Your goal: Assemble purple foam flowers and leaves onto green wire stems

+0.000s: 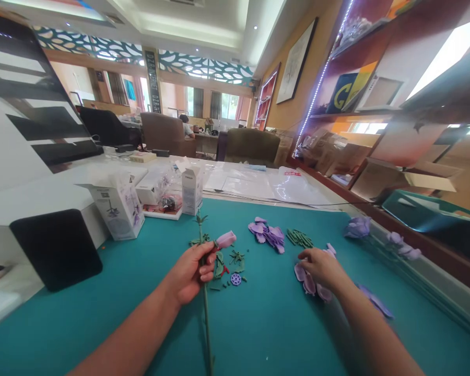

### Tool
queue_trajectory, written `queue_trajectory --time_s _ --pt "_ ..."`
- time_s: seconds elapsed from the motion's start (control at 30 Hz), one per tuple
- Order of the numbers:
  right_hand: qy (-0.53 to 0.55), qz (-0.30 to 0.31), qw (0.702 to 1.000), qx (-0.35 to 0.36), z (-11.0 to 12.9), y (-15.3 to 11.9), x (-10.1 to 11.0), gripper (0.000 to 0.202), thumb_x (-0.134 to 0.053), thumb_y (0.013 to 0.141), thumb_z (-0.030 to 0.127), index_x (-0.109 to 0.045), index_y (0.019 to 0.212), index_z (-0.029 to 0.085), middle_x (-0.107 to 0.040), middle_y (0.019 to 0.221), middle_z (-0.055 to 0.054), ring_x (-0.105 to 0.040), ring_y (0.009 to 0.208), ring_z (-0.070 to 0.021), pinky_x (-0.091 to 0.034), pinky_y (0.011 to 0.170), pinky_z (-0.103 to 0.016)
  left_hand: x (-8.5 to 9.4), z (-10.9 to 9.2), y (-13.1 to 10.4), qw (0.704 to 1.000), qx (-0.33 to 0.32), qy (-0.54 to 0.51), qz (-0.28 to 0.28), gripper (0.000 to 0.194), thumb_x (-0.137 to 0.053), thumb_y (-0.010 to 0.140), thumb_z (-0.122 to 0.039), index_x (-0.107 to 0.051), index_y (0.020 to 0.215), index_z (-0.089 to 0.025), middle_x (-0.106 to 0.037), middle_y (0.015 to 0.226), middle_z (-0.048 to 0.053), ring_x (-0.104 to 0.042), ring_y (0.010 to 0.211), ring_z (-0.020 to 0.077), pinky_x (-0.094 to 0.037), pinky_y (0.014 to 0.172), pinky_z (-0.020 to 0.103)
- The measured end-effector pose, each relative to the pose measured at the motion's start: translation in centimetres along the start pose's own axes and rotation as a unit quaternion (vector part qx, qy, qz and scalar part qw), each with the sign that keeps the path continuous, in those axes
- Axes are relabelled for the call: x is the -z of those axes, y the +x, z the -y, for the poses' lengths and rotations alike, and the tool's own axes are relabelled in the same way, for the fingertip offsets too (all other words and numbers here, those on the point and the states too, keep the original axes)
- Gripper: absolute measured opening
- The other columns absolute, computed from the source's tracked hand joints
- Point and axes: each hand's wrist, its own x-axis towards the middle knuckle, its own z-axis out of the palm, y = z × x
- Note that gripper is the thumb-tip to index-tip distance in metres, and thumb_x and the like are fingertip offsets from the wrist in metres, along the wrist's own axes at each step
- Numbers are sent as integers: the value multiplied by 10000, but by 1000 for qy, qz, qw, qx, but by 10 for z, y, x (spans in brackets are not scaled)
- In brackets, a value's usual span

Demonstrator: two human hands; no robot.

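My left hand [194,271] is closed around a long green artificial flower stem [206,318], and a pale purple petal bud [226,239] sticks out to the right of the fingers. Green leaf-like tips [200,220] top the stem. On the right, my right hand [323,266] is over a spread of pale purple petals [308,283], fingers curled down at their edge; its fingertips are partly hidden. Between the hands lie small green parts [237,256], a purple openwork ring [235,279] and a red piece [224,270].
Beyond lie a purple petal pile [267,235] and short green pieces [300,238]. Purple flowers [357,227] on stems lie along the mat's right side. White boxes [119,209] and a black tablet-like panel [57,249] stand left. A person [187,126] sits far back.
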Motion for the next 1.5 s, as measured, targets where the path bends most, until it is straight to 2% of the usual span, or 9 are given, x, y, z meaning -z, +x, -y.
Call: queue_trajectory --time_s 0.17,0.37,0.53,0.7,0.9,1.07,1.23,1.33,1.5 --pt "-46 17 999 -13 7 -1 -9 172 -534 681 172 -700 714 206 -675 881 -72 -623 840 -215 -386 618 -253 0 0 0 1000 7 -3 2 243 -479 885 -195 -472 649 -140 -424 520 -60 -267 348 6 -215 331 128" --pt "-50 13 999 6 12 0 -9 154 -517 704 161 -668 701 189 -666 867 -73 -616 824 -189 -400 657 -244 3 2 0 1000 6 -6 19 183 -553 833 -227 -484 684 -145 -433 528 -63 -270 358 5 -203 347 131" --pt "94 -31 994 41 24 3 8 160 -450 805 320 -574 753 234 -671 758 -18 -619 688 -180 -441 604 -271 4 4 -2 999 9 2 39 190 -613 788 -257 -480 704 -151 -448 544 -67 -268 364 0 -197 365 139" --pt "357 -95 923 111 65 2 26 157 -487 786 387 -496 785 231 -591 582 27 -567 531 -156 -447 525 -272 5 5 -2 998 26 13 48 236 -631 770 -293 -462 678 -156 -434 532 -74 -259 362 2 -178 372 154" --pt "432 -92 880 178 115 -9 44 294 -578 770 467 -600 920 214 -522 520 50 -484 452 -121 -374 424 -231 5 2 -4 996 36 28 75 215 -628 748 -302 -491 693 -146 -435 535 -73 -256 367 3 -158 374 159" --pt "417 -77 878 222 125 -18 46 250 -639 753 448 -643 804 203 -570 545 18 -516 470 -124 -418 426 -232 6 3 -4 992 62 29 105 205 -602 759 -273 -478 655 -147 -450 524 -62 -250 353 1 -146 365 158" --pt "386 -82 869 298 124 -25 45 201 -567 829 390 -658 897 225 -712 862 -53 -659 709 -184 -530 610 -288 7 5 -3 979 111 31 166 179 -606 749 -262 -497 668 -145 -448 504 -61 -228 337 4 -133 353 162" --pt "326 -121 873 341 128 -28 46 118 -566 840 317 -659 828 246 -715 831 -24 -666 776 -188 -524 649 -286 5 4 -5 976 120 31 180 193 -600 743 -242 -462 637 -158 -450 489 -60 -217 332 6 -118 353 163" --pt "254 -164 851 429 134 -34 48 189 -501 876 233 -684 841 261 -678 885 -28 -656 812 -160 -526 670 -265 3 2 -9 975 122 46 182 200 -593 737 -244 -444 632 -163 -447 474 -61 -200 325 3 -104 360 164"
